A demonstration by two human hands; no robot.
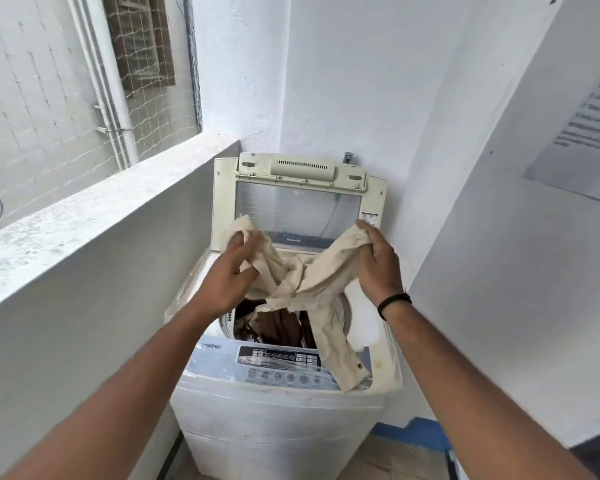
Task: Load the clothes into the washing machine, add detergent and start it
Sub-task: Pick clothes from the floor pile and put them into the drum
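Observation:
A white top-loading washing machine (pixel 274 420) stands in the corner with its lid (pixel 298 188) raised against the wall. Brown clothes (pixel 274 327) lie inside the drum. Above the drum opening I hold up a cream garment (pixel 312 275). My left hand (pixel 232 271) grips one bunched end of it and my right hand (pixel 378 261) grips the other end. One part of the garment hangs down over the control panel (pixel 281 365) at the machine's front right.
A thick grey ledge (pixel 94 216) runs along the left, with a netted window opening above it. White walls close in behind and to the right, where a printed sheet (pixel 582 109) hangs. Blue trim (pixel 420 431) runs along the floor at the right.

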